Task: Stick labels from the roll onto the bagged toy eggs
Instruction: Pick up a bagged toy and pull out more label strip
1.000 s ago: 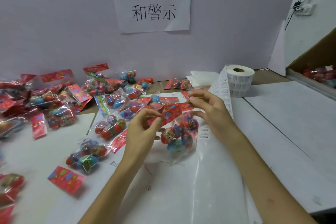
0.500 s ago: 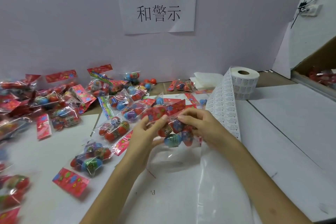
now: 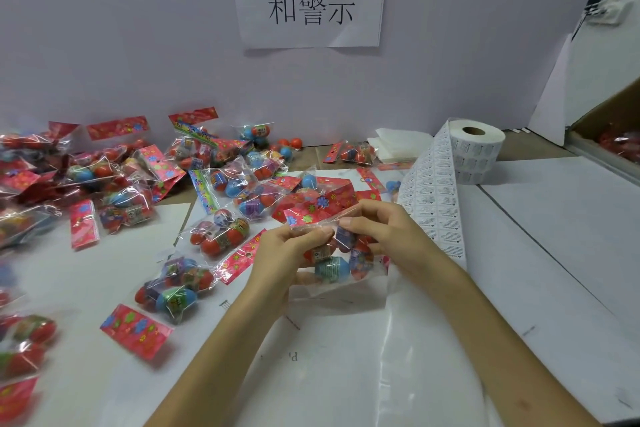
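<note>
white table (image 3: 519, 253) — both hands (image 3: 287, 253) pinch one egg bag (image 3: 332, 263).

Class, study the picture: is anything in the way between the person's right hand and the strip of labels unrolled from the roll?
Nothing visible does. The label strip runs from the roll and passes close beside the right hand, no object between them. That hand and the left hand both pinch the bagged eggs.
</note>
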`<control>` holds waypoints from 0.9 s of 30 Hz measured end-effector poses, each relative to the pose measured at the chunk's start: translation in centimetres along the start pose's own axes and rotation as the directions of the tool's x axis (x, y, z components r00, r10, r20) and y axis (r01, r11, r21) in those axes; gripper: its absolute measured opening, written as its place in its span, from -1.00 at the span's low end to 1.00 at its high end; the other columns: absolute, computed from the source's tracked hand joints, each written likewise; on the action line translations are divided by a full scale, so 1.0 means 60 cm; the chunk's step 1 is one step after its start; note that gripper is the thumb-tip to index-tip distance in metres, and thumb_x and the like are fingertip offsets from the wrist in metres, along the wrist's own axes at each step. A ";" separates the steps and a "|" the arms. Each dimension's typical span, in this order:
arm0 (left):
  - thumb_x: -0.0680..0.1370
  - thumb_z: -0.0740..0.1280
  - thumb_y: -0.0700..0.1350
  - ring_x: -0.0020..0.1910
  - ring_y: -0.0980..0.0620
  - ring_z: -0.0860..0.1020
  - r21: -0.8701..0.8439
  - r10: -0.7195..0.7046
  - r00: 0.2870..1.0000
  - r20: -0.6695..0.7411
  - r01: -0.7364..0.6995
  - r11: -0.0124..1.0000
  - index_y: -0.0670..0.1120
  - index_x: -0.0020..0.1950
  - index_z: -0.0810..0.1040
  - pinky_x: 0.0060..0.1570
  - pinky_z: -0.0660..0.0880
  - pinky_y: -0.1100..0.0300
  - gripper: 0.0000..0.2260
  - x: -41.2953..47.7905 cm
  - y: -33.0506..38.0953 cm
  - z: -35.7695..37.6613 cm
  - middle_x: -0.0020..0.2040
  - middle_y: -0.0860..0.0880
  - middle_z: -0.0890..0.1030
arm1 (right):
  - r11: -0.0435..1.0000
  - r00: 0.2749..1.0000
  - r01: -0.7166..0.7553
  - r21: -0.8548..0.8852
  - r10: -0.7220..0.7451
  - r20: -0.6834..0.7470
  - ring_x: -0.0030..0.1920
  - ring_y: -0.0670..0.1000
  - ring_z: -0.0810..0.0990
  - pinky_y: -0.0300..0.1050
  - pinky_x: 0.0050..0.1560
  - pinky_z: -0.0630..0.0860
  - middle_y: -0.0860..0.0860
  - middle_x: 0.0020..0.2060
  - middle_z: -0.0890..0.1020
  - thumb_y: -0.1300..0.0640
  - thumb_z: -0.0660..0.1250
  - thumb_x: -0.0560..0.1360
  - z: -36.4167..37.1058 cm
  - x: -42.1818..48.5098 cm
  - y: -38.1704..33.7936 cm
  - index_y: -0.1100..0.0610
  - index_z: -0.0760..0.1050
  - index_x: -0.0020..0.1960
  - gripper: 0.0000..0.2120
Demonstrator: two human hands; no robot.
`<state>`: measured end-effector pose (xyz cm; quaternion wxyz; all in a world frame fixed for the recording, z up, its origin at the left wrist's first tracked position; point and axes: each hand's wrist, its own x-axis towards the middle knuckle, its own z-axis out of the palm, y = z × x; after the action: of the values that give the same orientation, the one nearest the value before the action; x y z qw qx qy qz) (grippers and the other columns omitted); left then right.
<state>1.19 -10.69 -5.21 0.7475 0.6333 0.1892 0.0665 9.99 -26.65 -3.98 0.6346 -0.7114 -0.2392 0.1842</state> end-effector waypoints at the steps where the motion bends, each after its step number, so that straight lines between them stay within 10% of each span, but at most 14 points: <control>1: 0.53 0.50 -0.15 -0.15 -0.10 0.74 0.001 0.000 1.000 0.004 0.000 1.000 -0.26 0.09 0.70 -0.34 0.61 0.11 -0.79 0.000 0.000 0.000 -0.10 -0.16 0.75 | 1.000 1.000 0.001 0.004 -0.001 0.000 -0.13 0.05 0.68 -0.05 -0.08 0.64 0.10 -0.19 0.67 0.20 0.42 0.55 0.000 0.001 0.000 0.27 0.62 0.00 -0.88; 11: 0.53 0.50 -0.12 -0.03 -0.13 0.73 0.046 0.017 1.000 0.021 -0.018 0.999 -0.19 -0.02 0.76 -0.03 0.67 0.01 -0.86 -0.002 -0.001 -0.001 -0.07 -0.16 0.76 | 0.999 1.000 0.017 0.037 -0.016 -0.006 -0.21 0.02 0.65 -0.16 -0.23 0.59 0.05 -0.31 0.66 0.15 0.48 0.38 -0.005 0.006 0.005 0.08 0.65 -0.31 -0.90; 18: 0.52 0.49 -0.04 -0.05 -0.11 0.74 0.061 0.021 0.998 0.052 -0.024 0.998 -0.20 -0.01 0.75 -0.08 0.66 0.05 -0.77 -0.003 0.001 -0.001 -0.07 -0.14 0.76 | 0.989 0.999 -0.014 0.148 0.022 -0.050 0.11 0.52 0.57 0.46 0.19 0.52 0.43 0.03 0.63 0.30 0.45 0.47 -0.005 0.003 0.004 0.37 0.63 0.01 -0.84; 27: 0.50 0.48 0.07 0.11 -0.23 0.70 -0.010 0.001 0.984 0.180 0.001 1.000 -0.10 0.30 0.63 0.15 0.64 -0.16 -0.57 -0.005 0.009 -0.014 0.19 -0.15 0.71 | 0.985 0.989 0.059 0.162 -0.036 -0.142 -0.19 0.04 0.69 -0.14 -0.26 0.63 0.12 -0.20 0.70 0.24 0.42 0.54 -0.004 0.003 0.006 0.23 0.67 0.01 -0.91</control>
<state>0.67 -9.92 -4.76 0.7646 0.6332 0.1204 0.0098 10.33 -26.75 -4.28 0.7108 -0.6614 -0.1954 0.1384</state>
